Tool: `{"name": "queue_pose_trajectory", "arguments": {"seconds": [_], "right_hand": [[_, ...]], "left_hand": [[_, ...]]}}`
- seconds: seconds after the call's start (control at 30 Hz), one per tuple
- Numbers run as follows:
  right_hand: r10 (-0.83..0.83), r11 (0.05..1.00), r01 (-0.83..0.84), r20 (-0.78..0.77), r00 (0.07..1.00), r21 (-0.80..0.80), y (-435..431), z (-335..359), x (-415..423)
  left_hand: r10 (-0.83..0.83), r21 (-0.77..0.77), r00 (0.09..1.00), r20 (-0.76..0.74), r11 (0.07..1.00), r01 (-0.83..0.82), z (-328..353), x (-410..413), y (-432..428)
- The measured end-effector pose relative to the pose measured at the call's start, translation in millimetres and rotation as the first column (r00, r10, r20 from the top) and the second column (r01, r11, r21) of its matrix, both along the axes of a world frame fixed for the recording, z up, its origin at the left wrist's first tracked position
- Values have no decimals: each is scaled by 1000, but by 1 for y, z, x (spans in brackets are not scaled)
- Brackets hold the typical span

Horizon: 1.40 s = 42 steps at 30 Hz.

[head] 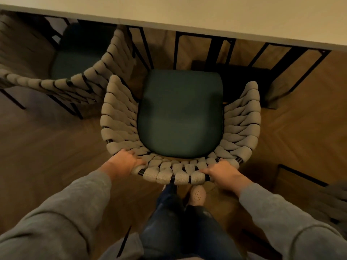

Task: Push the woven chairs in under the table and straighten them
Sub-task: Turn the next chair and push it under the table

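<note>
At the left, a neighbouring woven chair (56,85) partly under the table (206,19), skewed, its woven arm just beside the left arm of the middle woven chair (180,117): likely to snag or scrape there if shoved straight ahead without easing rightward. Left hand (124,163) curled over the left end of the back rim and right hand (223,171) wrapped over the right end, both gripping the weave, seat front near the table edge and most of the chair not yet under. Further right, dark table frame bars (212,51) beneath the top: risk of knocking a chair leg against them, or of twisting off square through an uneven push.
</note>
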State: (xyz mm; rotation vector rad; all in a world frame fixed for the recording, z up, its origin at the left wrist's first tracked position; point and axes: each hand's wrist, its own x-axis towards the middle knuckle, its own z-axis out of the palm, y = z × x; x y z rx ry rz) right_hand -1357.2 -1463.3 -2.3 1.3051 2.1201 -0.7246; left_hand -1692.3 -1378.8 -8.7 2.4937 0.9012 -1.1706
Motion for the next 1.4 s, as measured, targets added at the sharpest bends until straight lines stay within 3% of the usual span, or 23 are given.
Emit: {"name": "queue_pose_trajectory", "arguments": {"seconds": [0.27, 0.7, 0.87, 1.17, 1.4], "right_hand": [[78, 995, -81, 48, 996, 59, 45, 18, 11], [48, 998, -43, 119, 992, -37, 52, -2, 83], [25, 1000, -26, 95, 995, 9, 61, 1, 92], [-130, 987, 128, 14, 991, 99, 87, -18, 56], [-165, 977, 161, 20, 986, 141, 141, -7, 42]], "left_hand": [[76, -48, 993, 94, 996, -72, -2, -2, 21], [65, -72, 973, 220, 996, -50, 2, 68, 15], [42, -84, 979, 198, 996, -25, 8, 76, 31], [-138, 65, 989, 62, 989, 134, 12, 55, 114], [-104, 99, 995, 1, 990, 103, 3, 53, 170]]}}
